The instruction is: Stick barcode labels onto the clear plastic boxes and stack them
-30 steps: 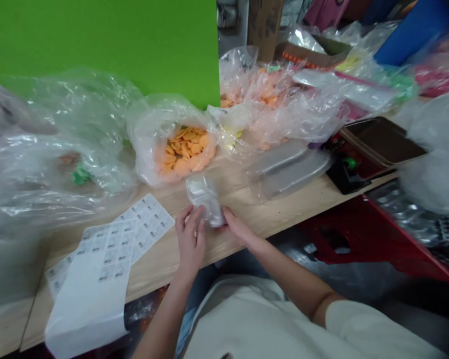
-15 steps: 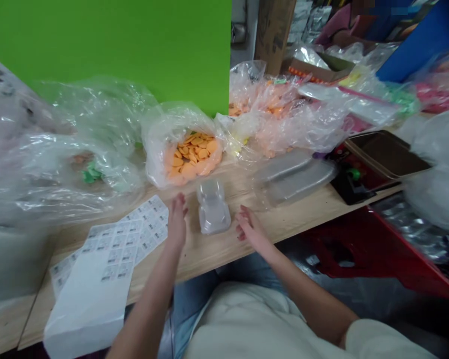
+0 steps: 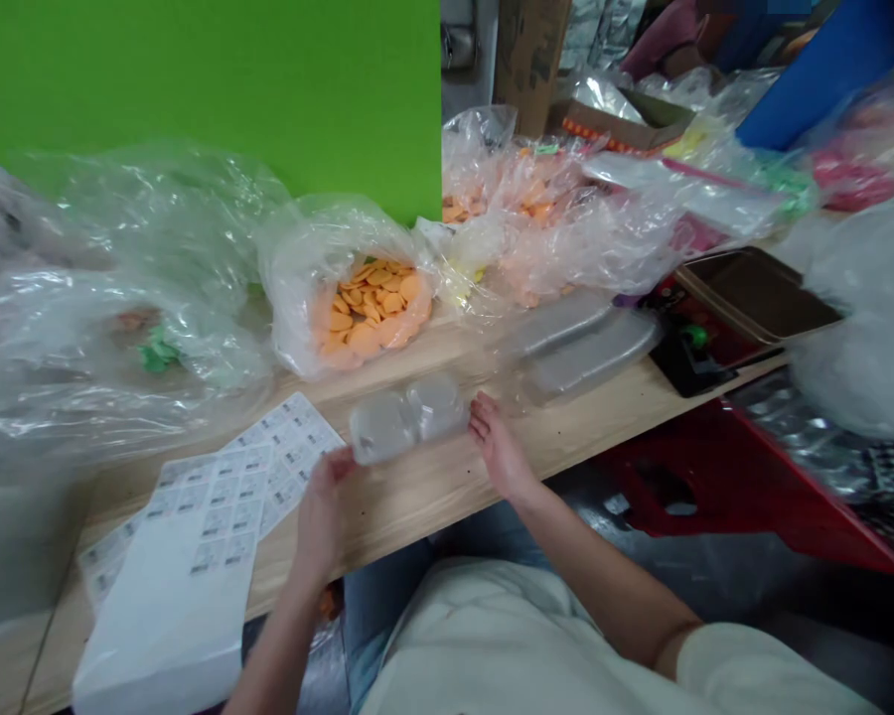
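Observation:
A clear plastic clamshell container (image 3: pixel 409 417) lies unfolded on the wooden table, its two halves side by side between my hands. My left hand (image 3: pixel 326 492) pinches its near left corner, though motion blurs the fingers. At the opposite end, my right hand (image 3: pixel 498 447) is open, with its fingers stretched out along the container's edge; I cannot tell if they press on it. Behind the container, an opened plastic bag (image 3: pixel 290 288) shows many flat orange discs (image 3: pixel 376 303). Printed label sheets (image 3: pixel 227 492) lie beside my left hand.
To the right are clear plastic trays (image 3: pixel 588 348) and a dark box (image 3: pixel 760 298). Crumpled bags (image 3: pixel 126 348) cover the left side. A green panel (image 3: pixel 209 89) stands behind, and a red crate (image 3: pixel 685 477) sits below the table edge. Another person's arm (image 3: pixel 663 40) shows at the far right.
The clamshell has turned from pointing away from me to lying crosswise. My left hand has moved down and left to its corner; my right hand is now by its other end.

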Motion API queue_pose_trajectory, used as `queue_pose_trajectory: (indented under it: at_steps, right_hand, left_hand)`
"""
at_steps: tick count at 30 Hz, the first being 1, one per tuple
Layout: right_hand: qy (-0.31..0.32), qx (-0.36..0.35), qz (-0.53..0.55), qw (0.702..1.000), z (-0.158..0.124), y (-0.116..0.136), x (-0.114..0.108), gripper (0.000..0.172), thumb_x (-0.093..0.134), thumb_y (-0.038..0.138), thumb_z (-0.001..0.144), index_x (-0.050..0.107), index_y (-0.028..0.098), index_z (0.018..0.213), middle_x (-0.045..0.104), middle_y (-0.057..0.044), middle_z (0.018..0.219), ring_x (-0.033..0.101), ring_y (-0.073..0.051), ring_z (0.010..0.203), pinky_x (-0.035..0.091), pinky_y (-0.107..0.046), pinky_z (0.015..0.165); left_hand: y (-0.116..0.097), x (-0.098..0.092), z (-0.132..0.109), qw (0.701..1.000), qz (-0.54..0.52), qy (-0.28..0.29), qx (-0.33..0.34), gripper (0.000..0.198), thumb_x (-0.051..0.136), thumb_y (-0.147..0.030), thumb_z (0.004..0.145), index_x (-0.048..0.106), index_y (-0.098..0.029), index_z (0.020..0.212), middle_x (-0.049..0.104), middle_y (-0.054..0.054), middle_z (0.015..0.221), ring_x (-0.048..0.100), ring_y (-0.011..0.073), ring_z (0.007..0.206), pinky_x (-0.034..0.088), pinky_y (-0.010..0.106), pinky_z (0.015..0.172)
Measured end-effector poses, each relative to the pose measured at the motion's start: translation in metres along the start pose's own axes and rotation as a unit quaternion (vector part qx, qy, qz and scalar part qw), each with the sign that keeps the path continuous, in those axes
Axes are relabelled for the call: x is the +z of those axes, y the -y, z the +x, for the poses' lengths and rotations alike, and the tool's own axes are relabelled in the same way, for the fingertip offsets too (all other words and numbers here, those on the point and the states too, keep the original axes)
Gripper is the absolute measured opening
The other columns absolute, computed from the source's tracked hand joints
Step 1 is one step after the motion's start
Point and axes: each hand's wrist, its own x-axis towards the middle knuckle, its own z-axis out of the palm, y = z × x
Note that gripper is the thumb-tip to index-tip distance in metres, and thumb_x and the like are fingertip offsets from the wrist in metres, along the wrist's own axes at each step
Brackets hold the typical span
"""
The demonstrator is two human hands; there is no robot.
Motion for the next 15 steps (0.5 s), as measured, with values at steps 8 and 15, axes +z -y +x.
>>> queue_pose_trajectory:
  at_steps: [8,15]
  right_hand:
    - [0.029,-0.118,-0.115,0.986,0.045,-0.001,0.035,0.049,0.015,0.042,0.094,0.046,0.018,0.123,0.058,-0.009,0.119,0.054,-0.018,0.11,0.045,-0.036,0.09]
    - [-0.083,-0.281,-0.407,0.865,0.021,0.046,-0.004,0.056,0.05,0.037,0.084,0.037,0.019,0.135,0.035,-0.01,0.142,0.019,-0.027,0.136,0.017,-0.049,0.11]
  left_hand:
    - [0.014,-0.025,-0.01,0.991,-0.007,-0.128,0.046,0.045,0.037,-0.05,0.085,0.049,-0.022,0.119,0.045,0.007,0.134,0.046,0.0216,0.119,0.039,0.037,0.098]
    - [0.003,0.001,0.035,0.993,0.09,-0.014,0.081,0.049,0.03,-0.05,0.086,0.052,-0.02,0.118,0.052,0.008,0.126,0.041,0.0244,0.125,0.022,0.042,0.11]
